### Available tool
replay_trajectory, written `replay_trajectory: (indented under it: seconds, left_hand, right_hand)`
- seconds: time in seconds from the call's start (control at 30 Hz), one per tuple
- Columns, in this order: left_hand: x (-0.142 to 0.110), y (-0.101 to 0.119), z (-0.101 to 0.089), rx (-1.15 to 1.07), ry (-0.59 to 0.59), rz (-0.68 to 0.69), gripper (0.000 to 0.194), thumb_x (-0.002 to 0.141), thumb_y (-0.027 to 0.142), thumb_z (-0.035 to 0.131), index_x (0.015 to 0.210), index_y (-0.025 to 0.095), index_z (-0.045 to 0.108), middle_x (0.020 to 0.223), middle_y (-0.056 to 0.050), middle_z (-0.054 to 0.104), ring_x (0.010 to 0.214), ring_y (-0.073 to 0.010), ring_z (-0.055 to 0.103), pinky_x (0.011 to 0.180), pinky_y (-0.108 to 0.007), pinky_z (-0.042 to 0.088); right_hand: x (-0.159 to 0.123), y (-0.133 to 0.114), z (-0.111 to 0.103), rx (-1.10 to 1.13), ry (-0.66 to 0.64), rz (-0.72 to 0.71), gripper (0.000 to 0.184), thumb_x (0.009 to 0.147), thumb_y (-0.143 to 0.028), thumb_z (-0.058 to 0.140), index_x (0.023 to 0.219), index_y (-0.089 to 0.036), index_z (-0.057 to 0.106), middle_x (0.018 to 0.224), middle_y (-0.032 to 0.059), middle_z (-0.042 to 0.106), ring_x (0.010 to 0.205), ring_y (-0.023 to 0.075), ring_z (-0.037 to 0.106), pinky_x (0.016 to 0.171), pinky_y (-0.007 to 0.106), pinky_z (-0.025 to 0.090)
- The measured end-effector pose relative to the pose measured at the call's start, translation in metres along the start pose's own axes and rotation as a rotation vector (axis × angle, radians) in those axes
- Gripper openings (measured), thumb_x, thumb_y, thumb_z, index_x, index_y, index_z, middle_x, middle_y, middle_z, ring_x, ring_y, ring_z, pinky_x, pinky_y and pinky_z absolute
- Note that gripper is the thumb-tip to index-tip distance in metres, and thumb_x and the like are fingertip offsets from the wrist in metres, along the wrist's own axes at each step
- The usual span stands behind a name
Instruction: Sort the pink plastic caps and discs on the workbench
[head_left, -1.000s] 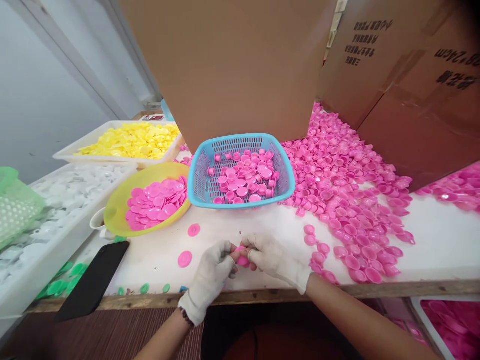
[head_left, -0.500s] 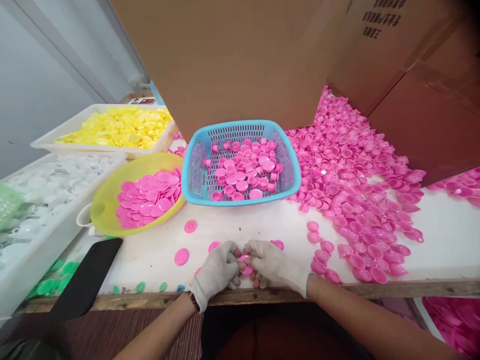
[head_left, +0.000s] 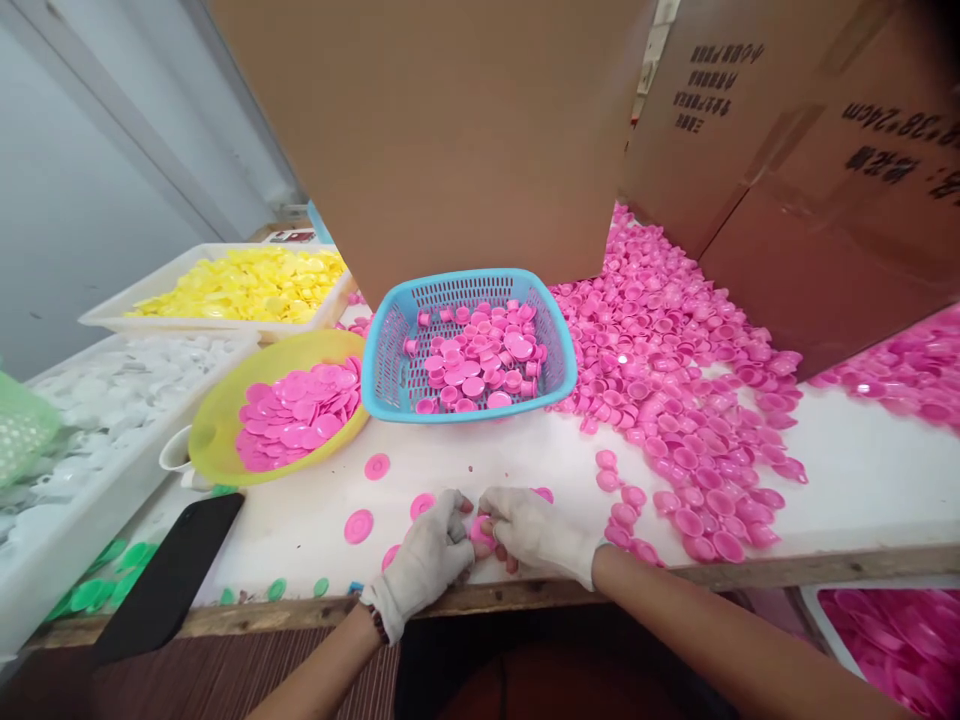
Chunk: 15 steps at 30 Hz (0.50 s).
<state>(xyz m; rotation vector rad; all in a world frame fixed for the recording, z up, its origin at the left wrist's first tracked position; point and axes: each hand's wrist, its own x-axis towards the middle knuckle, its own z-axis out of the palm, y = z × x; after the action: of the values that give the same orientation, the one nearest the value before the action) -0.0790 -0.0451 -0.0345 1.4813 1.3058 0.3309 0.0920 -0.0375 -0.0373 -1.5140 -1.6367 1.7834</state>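
Near the table's front edge, my left hand (head_left: 431,555) and my right hand (head_left: 541,538) meet in pale gloves with bare fingertips. Both are closed, their fingers pinching one small pink round plastic piece (head_left: 482,531) between them. Fingers partly cover it, so its full shape is hidden. Flat pink discs lie beside my left hand, among them one disc (head_left: 358,526) and another disc (head_left: 377,466). A further pink disc (head_left: 543,494) shows partly behind my right hand. Beyond the hands, a blue basket (head_left: 469,415) holds many small pink capped pieces.
A yellow bowl (head_left: 206,440) holds pink discs. Pink cup-like pieces (head_left: 675,400) are heaped at right, below cardboard boxes (head_left: 450,140). Trays of white parts (head_left: 135,385) and yellow parts (head_left: 247,285) stand left. A black phone-like slab (head_left: 169,575) overhangs the wooden edge (head_left: 300,612).
My view has shifted, showing more of the right-hand box. Both hands stay together at the pink piece; their fingers have moved slightly around it.
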Motion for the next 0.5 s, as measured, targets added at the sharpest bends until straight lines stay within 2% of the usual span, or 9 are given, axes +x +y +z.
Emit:
replay_trajectory:
  seconds: [0.07,0.1,0.13,0.2,0.27,0.3,0.37,0.43,0.5]
  left_hand:
    - [-0.005,-0.002,0.001,-0.009,0.035,0.0,0.025,0.077,0.029,0.051,0.099,0.019,0.043,0.06,0.005,0.052,0.05,-0.0135,0.053,0.049,-0.024,0.04]
    - [-0.007,-0.003,0.003,0.036,0.086,0.012,0.023,0.08,0.029,0.049,0.1,0.019,0.044,0.064,0.003,0.055,0.053,-0.0144,0.055,0.052,-0.026,0.043]
    - [-0.009,-0.002,0.007,0.115,0.147,0.044,0.02,0.082,0.029,0.046,0.099,0.02,0.045,0.071,0.001,0.057,0.06,-0.0156,0.058,0.057,-0.028,0.046]
    - [-0.01,0.003,0.02,0.329,0.24,0.196,0.018,0.083,0.024,0.045,0.1,0.02,0.05,0.091,-0.006,0.061,0.079,-0.019,0.06,0.072,-0.033,0.048]
    - [-0.008,0.013,0.038,0.529,0.208,0.415,0.026,0.082,0.021,0.047,0.107,0.02,0.052,0.117,-0.01,0.056,0.097,-0.0231,0.057,0.084,-0.038,0.046]
    - [-0.006,0.019,0.047,0.604,0.159,0.507,0.032,0.082,0.023,0.05,0.114,0.02,0.051,0.126,-0.011,0.051,0.102,-0.0254,0.055,0.086,-0.04,0.045]
    - [-0.002,0.03,0.062,0.708,0.11,0.577,0.043,0.081,0.035,0.054,0.121,0.02,0.049,0.126,-0.012,0.052,0.103,-0.0288,0.053,0.086,-0.044,0.045]
    - [0.0,0.036,0.07,0.753,0.12,0.554,0.049,0.08,0.044,0.055,0.121,0.018,0.05,0.122,-0.013,0.055,0.104,-0.0304,0.052,0.089,-0.046,0.044]
    - [-0.005,0.034,0.069,0.764,0.158,0.511,0.051,0.081,0.049,0.053,0.122,0.018,0.051,0.121,-0.013,0.056,0.106,-0.0302,0.052,0.093,-0.047,0.042]
  right_hand:
    - [-0.007,-0.016,-0.016,0.033,0.125,-0.181,0.017,0.077,-0.013,0.045,0.091,-0.018,0.053,0.065,-0.0018,0.054,0.049,0.0092,0.052,0.05,0.021,0.043]
    - [-0.012,-0.027,-0.025,0.143,0.214,-0.308,0.023,0.077,-0.013,0.045,0.099,-0.018,0.052,0.07,-0.0001,0.057,0.054,0.0102,0.056,0.054,0.022,0.045]
    - [-0.016,-0.037,-0.034,0.204,0.275,-0.373,0.032,0.08,-0.014,0.041,0.111,-0.02,0.045,0.081,0.0012,0.06,0.064,0.0106,0.059,0.061,0.023,0.048]
    - [-0.021,-0.056,-0.047,0.357,0.359,-0.505,0.04,0.087,-0.021,0.035,0.126,-0.025,0.029,0.105,0.0047,0.058,0.077,0.0115,0.062,0.067,0.026,0.05]
    - [-0.019,-0.066,-0.05,0.38,0.375,-0.554,0.036,0.088,-0.026,0.037,0.123,-0.023,0.032,0.105,0.0057,0.058,0.076,0.0121,0.063,0.064,0.025,0.051]
    - [-0.014,-0.067,-0.046,0.316,0.353,-0.556,0.031,0.088,-0.026,0.038,0.119,-0.021,0.038,0.1,0.0055,0.06,0.072,0.0119,0.063,0.06,0.023,0.05]
    - [0.001,-0.065,-0.032,-0.025,0.271,-0.559,0.025,0.089,-0.02,0.036,0.11,-0.017,0.048,0.089,0.0044,0.062,0.066,0.0104,0.061,0.055,0.02,0.048]
    - [0.02,-0.062,-0.013,-0.685,0.123,-0.657,0.03,0.089,-0.012,0.032,0.112,-0.015,0.052,0.095,0.0068,0.063,0.072,0.0107,0.061,0.058,0.019,0.047]
    - [0.037,-0.064,0.005,-1.379,-0.11,-0.768,0.035,0.087,-0.008,0.034,0.113,-0.016,0.055,0.107,0.0107,0.061,0.087,0.0158,0.059,0.065,0.024,0.047]
